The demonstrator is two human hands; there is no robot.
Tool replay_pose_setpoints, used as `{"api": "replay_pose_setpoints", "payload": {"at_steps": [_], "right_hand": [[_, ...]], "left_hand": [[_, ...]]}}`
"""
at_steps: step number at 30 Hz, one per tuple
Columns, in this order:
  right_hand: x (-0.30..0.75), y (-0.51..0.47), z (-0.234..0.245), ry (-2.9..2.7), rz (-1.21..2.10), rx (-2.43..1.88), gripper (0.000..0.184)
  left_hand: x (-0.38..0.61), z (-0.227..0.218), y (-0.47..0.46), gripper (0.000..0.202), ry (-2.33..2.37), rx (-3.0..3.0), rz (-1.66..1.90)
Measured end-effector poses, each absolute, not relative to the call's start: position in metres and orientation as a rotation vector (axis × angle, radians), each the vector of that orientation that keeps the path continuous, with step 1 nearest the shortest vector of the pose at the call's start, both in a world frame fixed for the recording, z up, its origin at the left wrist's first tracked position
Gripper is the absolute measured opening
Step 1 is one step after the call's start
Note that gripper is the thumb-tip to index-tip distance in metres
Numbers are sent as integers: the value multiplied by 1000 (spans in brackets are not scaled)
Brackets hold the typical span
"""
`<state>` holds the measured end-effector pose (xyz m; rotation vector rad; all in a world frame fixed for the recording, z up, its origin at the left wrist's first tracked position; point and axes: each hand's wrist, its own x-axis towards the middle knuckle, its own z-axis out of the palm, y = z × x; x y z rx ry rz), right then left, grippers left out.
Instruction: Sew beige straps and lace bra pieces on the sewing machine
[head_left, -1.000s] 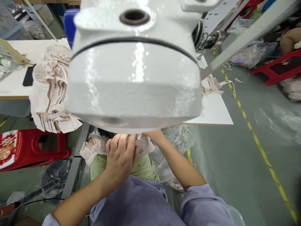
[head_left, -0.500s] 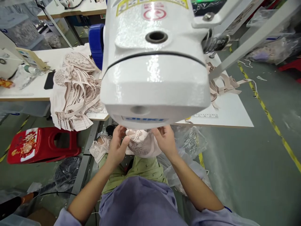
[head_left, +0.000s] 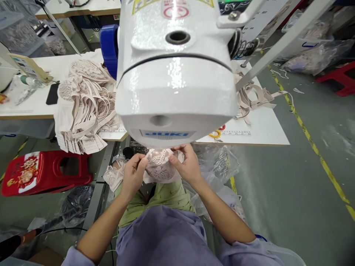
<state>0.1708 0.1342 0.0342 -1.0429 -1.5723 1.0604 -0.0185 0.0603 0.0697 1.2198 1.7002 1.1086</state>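
Observation:
Between my hands hangs a beige lace bra [head_left: 161, 170], just below the front of a white sewing machine [head_left: 177, 96]. My left hand [head_left: 133, 173] pinches the bra's left edge between thumb and fingers. On the other side, my right hand [head_left: 187, 164] grips the lace near its upper right edge, thumb in front. The machine head hides the needle area and the far part of the fabric. Left of my left hand, another beige lace piece [head_left: 114, 173] droops beside the table frame.
A heap of beige bras [head_left: 85, 107] overhangs the table at left, near a black phone [head_left: 52, 94]. Beige straps [head_left: 252, 96] and a yellow tape roll [head_left: 215, 133] lie on the right tabletop [head_left: 266, 127]. A red stool [head_left: 66, 170] stands lower left; plastic bags [head_left: 219, 177] hang below the table.
Both hands have come slightly closer together on the bra, and the right thumb now presses on its lace front. The whole view has shifted a little.

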Motion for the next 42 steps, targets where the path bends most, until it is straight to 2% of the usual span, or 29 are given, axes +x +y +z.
{"api": "replay_pose_setpoints", "payload": {"at_steps": [10,16,25,30,38,42], "right_hand": [[166,130,41,-1558,1078,-1150,36],[156,136,37,-1465,1231,-1131,40],[179,116,55,-1415,1541,-1090,25],[196,91,56,-1421,1563,-1084,22],[199,65,61,-1448,1717,-1035,20],[199,59,64,-1513,1716,-1020,19]], "left_hand": [[-25,75,61,40,1649,1360,1112],[-23,77,67,37,1561,1292,1066],[-20,75,50,46,1423,1331,951],[-14,70,40,49,1291,1382,833],[4,65,40,56,1068,807,841],[16,80,36,50,936,663,928]]}}
